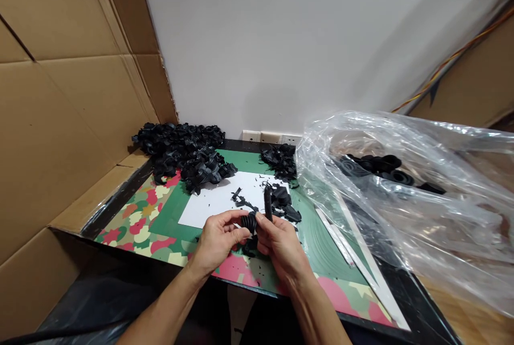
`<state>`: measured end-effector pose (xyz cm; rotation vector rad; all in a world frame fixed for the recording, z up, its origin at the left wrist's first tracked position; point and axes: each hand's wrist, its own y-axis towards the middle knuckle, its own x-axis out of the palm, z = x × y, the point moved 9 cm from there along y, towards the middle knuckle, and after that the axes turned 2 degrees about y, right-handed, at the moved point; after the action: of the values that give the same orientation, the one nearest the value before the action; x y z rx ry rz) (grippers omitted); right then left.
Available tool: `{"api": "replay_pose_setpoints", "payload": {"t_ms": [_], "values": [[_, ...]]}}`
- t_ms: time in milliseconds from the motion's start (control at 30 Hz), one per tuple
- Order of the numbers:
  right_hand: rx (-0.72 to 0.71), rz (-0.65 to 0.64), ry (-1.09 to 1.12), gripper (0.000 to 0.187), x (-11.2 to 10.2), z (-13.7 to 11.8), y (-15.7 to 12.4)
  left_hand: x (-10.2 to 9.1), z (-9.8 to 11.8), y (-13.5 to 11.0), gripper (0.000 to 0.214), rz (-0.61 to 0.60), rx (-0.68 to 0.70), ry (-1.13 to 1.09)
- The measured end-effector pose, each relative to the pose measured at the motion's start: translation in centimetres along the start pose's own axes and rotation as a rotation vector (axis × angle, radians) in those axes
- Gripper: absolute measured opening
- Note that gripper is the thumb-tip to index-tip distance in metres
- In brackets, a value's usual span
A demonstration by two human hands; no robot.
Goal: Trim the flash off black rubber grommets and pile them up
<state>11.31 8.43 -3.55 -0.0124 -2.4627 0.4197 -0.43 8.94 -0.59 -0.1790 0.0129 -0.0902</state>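
A small ribbed black rubber bellows [249,222] is pinched between the thumb and fingers of my left hand [219,238]. My right hand [281,240] is closed around a slim black tool [268,203] that points up and away; its working end cannot be made out. The right thumb meets the bellows at its right side. Both hands are above the front part of a green mat [236,160] with a patterned border. Just beyond them, black rubber scraps [283,203] lie on and beside a white sheet [193,211].
At the back left is a large heap of ribbed black pieces [180,149]. A smaller scrap pile [281,160] lies near the wall sockets [271,137]. On the right, a clear plastic bag [321,152] holds black parts [377,165], beside white strips [337,243]. Cardboard [72,93] stands left.
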Motion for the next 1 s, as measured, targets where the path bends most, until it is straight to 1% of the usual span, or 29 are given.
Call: {"api": "replay_pose_setpoints", "payload": {"t_ms": [100, 233, 367, 433, 500, 567, 667, 800, 900, 1000], "values": [[-0.011, -0.001, -0.042, 0.042, -0.3, -0.1, 0.0, -0.2, -0.7, 0.1, 0.038, 0.031, -0.076, -0.025], [-0.055, 0.023, -0.109, 0.044, -1.0, -0.2, -0.3, -0.2, -1.2, 0.3, 0.049, 0.03, -0.124, -0.06], [-0.123, 0.011, -0.288, 0.036, -0.8, -0.4, -0.4, -0.1, -1.3, 0.4, 0.053, 0.01, -0.128, -0.065], [-0.171, 0.028, -0.309, 0.032, -0.8, -0.7, -0.4, 0.2, -1.3, 0.4, 0.051, -0.014, -0.129, -0.088], [-0.176, 0.05, -0.257, 0.033, -0.9, -0.7, -0.3, 0.6, -1.5, 0.5, 0.049, -0.041, -0.144, -0.125], [-0.134, 0.057, -0.181, 0.036, -1.0, -0.3, -0.2, 1.0, -1.8, 0.6, 0.047, -0.057, -0.164, -0.155], [-0.075, 0.066, -0.101, 0.039, -1.3, -0.2, -0.2, 1.3, -1.9, 0.8, 0.047, -0.056, -0.182, -0.167], [-0.057, 0.067, 0.015, 0.042, -2.1, -1.0, 0.0, 1.3, -1.7, 1.1, 0.044, -0.038, -0.183, -0.183], [-0.027, 0.033, 0.097, 0.047, -2.5, -1.4, 0.2, 1.3, -1.2, 1.5, 0.041, -0.036, -0.148, -0.158], [-0.027, 0.032, 0.123, 0.049, -3.1, -1.9, 0.2, 1.0, -0.1, 2.1, 0.038, -0.02, -0.066, -0.089]]}}
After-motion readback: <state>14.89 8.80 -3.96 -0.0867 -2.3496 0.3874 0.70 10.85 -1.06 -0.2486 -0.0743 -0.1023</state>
